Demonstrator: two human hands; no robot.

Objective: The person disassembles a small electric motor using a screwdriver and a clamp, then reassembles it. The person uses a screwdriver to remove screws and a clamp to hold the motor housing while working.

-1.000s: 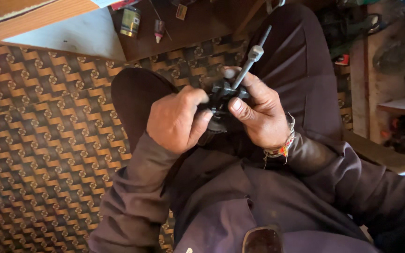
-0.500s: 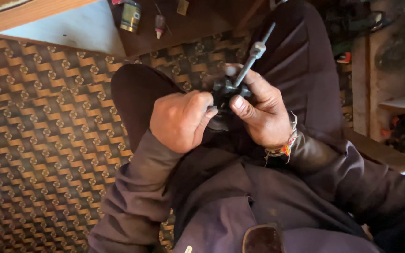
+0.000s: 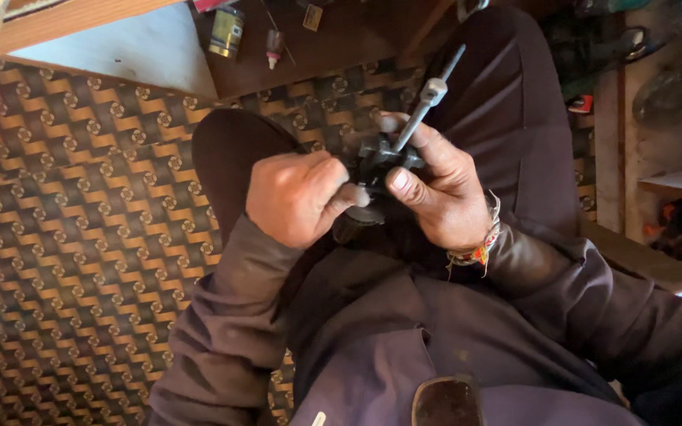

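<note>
The part (image 3: 376, 162) is a small dark metal body with a pale steel shaft (image 3: 429, 95) sticking up and away from it — held in the air over the person's lap, between both hands. It looks rigid and fairly heavy for its size, likely greasy, so it could slip; the blocky body is the place to hold it, not the thin shaft, which would turn or lever in the fingers.

The left hand (image 3: 297, 197) is curled into a near fist, knuckles up, its grip closed on the part's near side with the thumb tip pressed against the body. The right hand (image 3: 444, 197) cups the part from the far side, fingers wrapped behind and the thumb laid across the front — also closed on it. A beaded band (image 3: 475, 254) circles that wrist. Both forearms come in from below, elbows bent, in dark sleeves.

Below lies a patterned mat (image 3: 80, 237); a small can (image 3: 226, 31) stands well apart on a low board at the top.
</note>
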